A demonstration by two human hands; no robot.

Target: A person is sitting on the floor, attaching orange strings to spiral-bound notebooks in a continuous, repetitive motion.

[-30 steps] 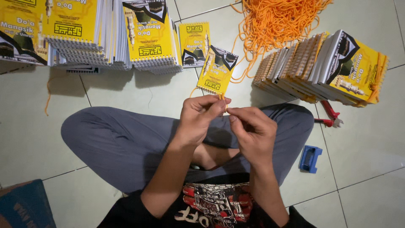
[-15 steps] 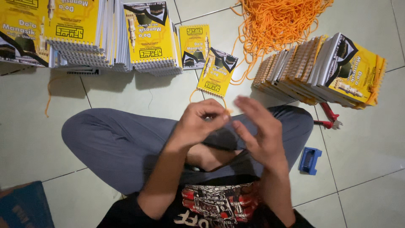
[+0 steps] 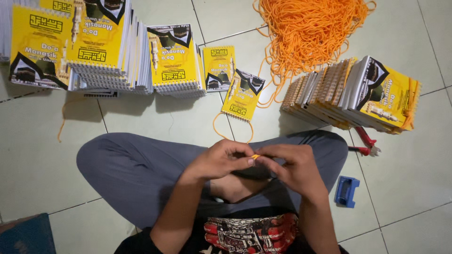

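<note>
My left hand (image 3: 221, 160) and my right hand (image 3: 294, 167) meet over my crossed legs, fingertips pinched together on the ends of an orange cord (image 3: 254, 156). The cord loops up in front of my knees to a small yellow spiral-bound booklet (image 3: 242, 95) lying on the tiled floor. Both hands grip the cord's ends; the exact knot is hidden by the fingers.
Stacks of yellow booklets (image 3: 94, 47) stand at the far left, a leaning row of booklets (image 3: 358, 91) at the right. A pile of orange cord (image 3: 310, 33) lies at the top. Red-handled pliers (image 3: 365, 143) and a small blue tool (image 3: 347, 191) lie by my right knee.
My hands have dropped lower toward my lap and come together. The right hand's fingers, spread half a second ago, are now pinched on the cord ends.
</note>
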